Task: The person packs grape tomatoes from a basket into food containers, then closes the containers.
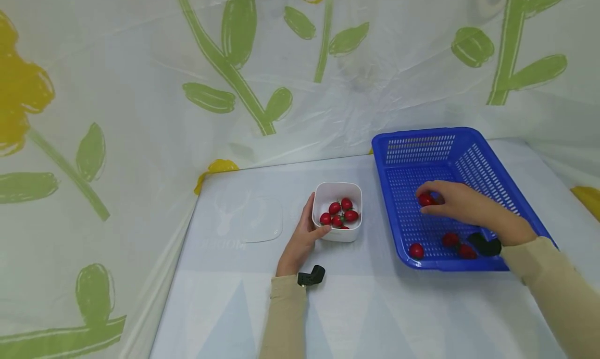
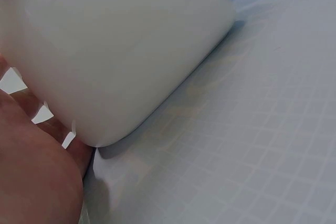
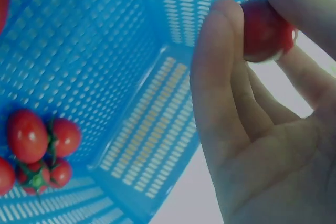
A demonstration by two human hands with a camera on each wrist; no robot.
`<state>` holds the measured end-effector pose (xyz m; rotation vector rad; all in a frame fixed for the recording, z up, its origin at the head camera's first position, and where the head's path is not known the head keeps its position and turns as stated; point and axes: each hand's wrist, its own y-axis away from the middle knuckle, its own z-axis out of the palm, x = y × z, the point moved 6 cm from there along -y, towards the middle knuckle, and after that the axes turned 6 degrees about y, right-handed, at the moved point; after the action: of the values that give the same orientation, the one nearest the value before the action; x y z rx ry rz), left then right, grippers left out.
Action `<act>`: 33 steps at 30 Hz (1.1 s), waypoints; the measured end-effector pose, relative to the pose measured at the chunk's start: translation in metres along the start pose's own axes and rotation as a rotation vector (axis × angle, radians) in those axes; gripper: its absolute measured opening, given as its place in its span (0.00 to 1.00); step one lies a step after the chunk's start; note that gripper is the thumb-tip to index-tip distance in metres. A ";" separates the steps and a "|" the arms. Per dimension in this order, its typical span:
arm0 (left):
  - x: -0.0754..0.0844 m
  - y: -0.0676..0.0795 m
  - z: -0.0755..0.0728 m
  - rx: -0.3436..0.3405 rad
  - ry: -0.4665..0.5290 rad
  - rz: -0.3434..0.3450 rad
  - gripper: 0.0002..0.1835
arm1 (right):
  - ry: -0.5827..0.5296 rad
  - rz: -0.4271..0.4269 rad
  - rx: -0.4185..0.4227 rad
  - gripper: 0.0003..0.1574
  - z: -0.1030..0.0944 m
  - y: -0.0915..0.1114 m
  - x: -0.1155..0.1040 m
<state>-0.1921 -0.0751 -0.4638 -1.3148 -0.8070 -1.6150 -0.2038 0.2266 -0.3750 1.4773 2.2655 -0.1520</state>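
A cherry tomato (image 3: 265, 30) is pinched between the thumb and fingers of my right hand (image 1: 459, 202), which hangs over the blue plastic basket (image 1: 385, 192). Further cherry tomatoes (image 3: 27, 136) lie in the basket, several of them bunched at its near side in the head view. My left hand (image 1: 302, 240) grips a small white square container (image 1: 338, 236) from its left side, the thumb at the near rim and the fingers along the wall. Several red cherry tomatoes (image 1: 335, 208) rest inside that container. In the left wrist view its smooth white wall (image 2: 121, 61) stands on the tabletop.
A clear, flat square lid (image 1: 262, 221) lies on the white table to the left of the container. The basket stands at the right with slatted walls. Behind the table hangs a white sheet (image 1: 140, 88) printed with yellow flowers and green leaves.
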 end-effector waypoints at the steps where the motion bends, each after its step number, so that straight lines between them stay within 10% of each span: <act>1: 0.000 0.000 0.000 -0.001 0.001 0.000 0.43 | -0.005 -0.008 0.017 0.21 0.000 0.001 -0.003; 33: -0.001 -0.002 0.000 -0.005 0.025 0.002 0.43 | -0.343 -0.033 0.307 0.24 0.028 0.001 -0.103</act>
<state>-0.1939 -0.0741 -0.4651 -1.2965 -0.7867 -1.6297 -0.1597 0.1312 -0.3577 1.4274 2.0498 -0.7335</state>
